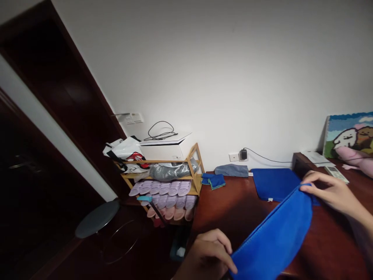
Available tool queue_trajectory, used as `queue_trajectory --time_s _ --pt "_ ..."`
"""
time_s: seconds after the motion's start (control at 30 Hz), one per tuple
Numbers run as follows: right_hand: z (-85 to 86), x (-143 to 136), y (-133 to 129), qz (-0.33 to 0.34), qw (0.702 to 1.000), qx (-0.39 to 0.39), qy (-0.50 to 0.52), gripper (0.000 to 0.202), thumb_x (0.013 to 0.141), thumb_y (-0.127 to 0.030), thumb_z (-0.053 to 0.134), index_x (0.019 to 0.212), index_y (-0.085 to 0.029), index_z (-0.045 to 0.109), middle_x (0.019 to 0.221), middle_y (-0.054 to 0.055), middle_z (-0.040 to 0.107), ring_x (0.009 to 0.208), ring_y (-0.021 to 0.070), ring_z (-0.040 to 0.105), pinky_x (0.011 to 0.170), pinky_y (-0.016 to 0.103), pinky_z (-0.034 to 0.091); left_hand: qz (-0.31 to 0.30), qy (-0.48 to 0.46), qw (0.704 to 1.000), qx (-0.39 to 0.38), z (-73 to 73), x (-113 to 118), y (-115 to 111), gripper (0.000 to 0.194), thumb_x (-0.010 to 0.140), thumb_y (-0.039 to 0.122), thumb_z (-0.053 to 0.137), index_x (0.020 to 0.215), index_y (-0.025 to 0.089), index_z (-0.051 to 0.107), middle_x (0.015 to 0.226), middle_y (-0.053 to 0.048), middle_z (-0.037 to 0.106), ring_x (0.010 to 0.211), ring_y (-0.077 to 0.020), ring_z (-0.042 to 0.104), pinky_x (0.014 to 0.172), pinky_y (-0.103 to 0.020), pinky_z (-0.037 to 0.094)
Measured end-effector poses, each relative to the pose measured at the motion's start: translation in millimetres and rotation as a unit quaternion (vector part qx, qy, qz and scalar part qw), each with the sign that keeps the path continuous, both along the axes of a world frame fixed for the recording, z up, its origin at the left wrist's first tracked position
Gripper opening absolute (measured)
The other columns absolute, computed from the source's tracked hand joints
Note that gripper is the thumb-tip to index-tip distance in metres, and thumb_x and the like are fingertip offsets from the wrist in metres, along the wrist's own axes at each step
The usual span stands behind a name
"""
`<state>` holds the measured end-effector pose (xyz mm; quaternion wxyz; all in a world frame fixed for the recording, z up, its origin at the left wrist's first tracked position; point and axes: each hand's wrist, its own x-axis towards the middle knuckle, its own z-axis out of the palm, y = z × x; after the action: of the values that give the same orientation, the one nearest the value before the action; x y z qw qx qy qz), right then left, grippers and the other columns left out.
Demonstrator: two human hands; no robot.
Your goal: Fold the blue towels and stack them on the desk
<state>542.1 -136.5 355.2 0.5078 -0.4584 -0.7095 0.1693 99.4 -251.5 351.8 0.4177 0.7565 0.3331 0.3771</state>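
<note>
A bright blue cloth hangs folded between my two hands, its stitched upper edge slanting up to the right. My left hand pinches its lower left corner near the bottom of the view. At the upper right corner, my right hand grips the cloth between thumb and fingers. Behind it, a second blue cloth with a white tag lies flat on the dark red wooden table. A small blue cloth with green edging and a folded grey-blue cloth rest along the table's back edge.
Left of the table stands a wooden rack with rows of slippers, a white box and a bag. A round stool is farther left. A remote control and pink plush toy lie at right.
</note>
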Motion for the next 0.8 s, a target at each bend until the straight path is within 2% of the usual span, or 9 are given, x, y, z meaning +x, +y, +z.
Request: queue_trajectory --time_s 0.07,0.13,0.27,0.33,0.43,0.5,0.57,0.7,0.8 --pt "-6.6 -10 29 -0.008 0.999 -0.007 -0.048 0.044 0.079 -0.073 0.079 0.082 -0.028 0.078 0.087 0.008 0.078 0.077 0.0243 0.069 0.072 0.035 0.055 0.019 0.011 0.999 -0.037 -18.7 5 13 0.027 0.095 0.043 0.073 0.081 0.025 0.088 0.095 -0.008 0.073 0.073 -0.0131 0.063 0.064 -0.024 0.046" --pt "-20.3 -39 72 0.002 0.995 -0.023 -0.100 0.048 0.083 -0.073 0.074 0.087 -0.026 0.078 0.093 0.007 0.080 0.085 0.0253 0.072 0.080 0.035 0.056 0.067 0.008 0.996 -0.066 -52.6 4 35 0.021 0.091 0.038 0.075 0.080 0.025 0.087 0.094 -0.007 0.073 0.080 -0.0153 0.066 0.069 -0.024 0.049" --pt "-76.1 -141 154 0.004 0.977 -0.092 -0.193 0.032 0.093 -0.055 0.070 0.095 -0.024 0.077 0.102 0.008 0.081 0.095 0.0252 0.074 0.087 0.035 0.056 0.181 -0.021 0.973 -0.140 -157.9 -21 80 0.021 0.083 0.040 0.075 0.082 0.022 0.085 0.094 -0.007 0.077 0.085 -0.0205 0.071 0.078 -0.030 0.059" --pt "-116.9 -196 169 0.005 0.974 -0.116 -0.196 0.024 0.094 -0.041 0.068 0.106 -0.022 0.077 0.114 0.009 0.080 0.104 0.0245 0.074 0.093 0.034 0.056 0.253 0.002 0.944 -0.212 -212.9 -38 92 0.024 0.079 0.042 0.074 0.082 0.021 0.083 0.095 -0.008 0.079 0.090 -0.0234 0.074 0.077 -0.032 0.062" --pt "-183.7 -247 147 -0.005 0.971 -0.150 -0.188 0.030 0.097 -0.033 0.058 0.121 -0.021 0.074 0.129 0.011 0.076 0.111 0.0229 0.073 0.096 0.033 0.057 0.336 0.052 0.901 -0.269 -273.0 -60 95 0.023 0.074 0.041 0.075 0.077 0.019 0.080 0.088 -0.007 0.080 0.082 -0.0243 0.077 0.074 -0.034 0.063" --pt "-227.8 -250 113 -0.024 0.968 -0.170 -0.184 0.036 0.100 -0.032 0.048 0.124 -0.022 0.073 0.130 0.010 0.075 0.115 0.0230 0.073 0.098 0.035 0.058 0.354 0.074 0.891 -0.274 -294.3 -70 91 0.022 0.073 0.041 0.073 0.076 0.019 0.078 0.084 -0.007 0.080 0.075 -0.0240 0.076 0.068 -0.034 0.062" --pt "-271.3 -231 78 -0.054 0.963 -0.189 -0.185 0.042 0.101 -0.034 0.040 0.125 -0.022 0.073 0.131 0.011 0.075 0.121 0.0259 0.071 0.105 0.040 0.056 0.361 0.093 0.888 -0.269 -305.0 -78 88 0.022 0.074 0.040 0.071 0.077 0.020 0.078 0.076 -0.005 0.078 0.070 -0.0233 0.075 0.064 -0.033 0.060" --pt "-353.2 -168 27 -0.157 0.943 -0.196 -0.219 0.060 0.103 -0.047 0.033 0.142 -0.016 0.067 0.150 0.016 0.065 0.142 0.0329 0.057 0.121 0.050 0.044 0.357 0.120 0.892 -0.249 -313.6 -87 83 0.020 0.075 0.037 0.069 0.080 0.021 0.080 0.072 -0.004 0.076 0.070 -0.0232 0.073 0.070 -0.034 0.060" --pt "-394.5 -139 12 -0.164 0.927 -0.193 -0.275 0.072 0.104 -0.057 0.031 0.157 -0.014 0.053 0.165 0.012 0.049 0.155 0.0325 0.042 0.128 0.052 0.036 0.359 0.143 0.899 -0.208 -316.9 -89 78 0.019 0.076 0.035 0.067 0.081 0.022 0.079 0.088 -0.006 0.082 0.083 -0.0253 0.077 0.081 -0.035 0.061"
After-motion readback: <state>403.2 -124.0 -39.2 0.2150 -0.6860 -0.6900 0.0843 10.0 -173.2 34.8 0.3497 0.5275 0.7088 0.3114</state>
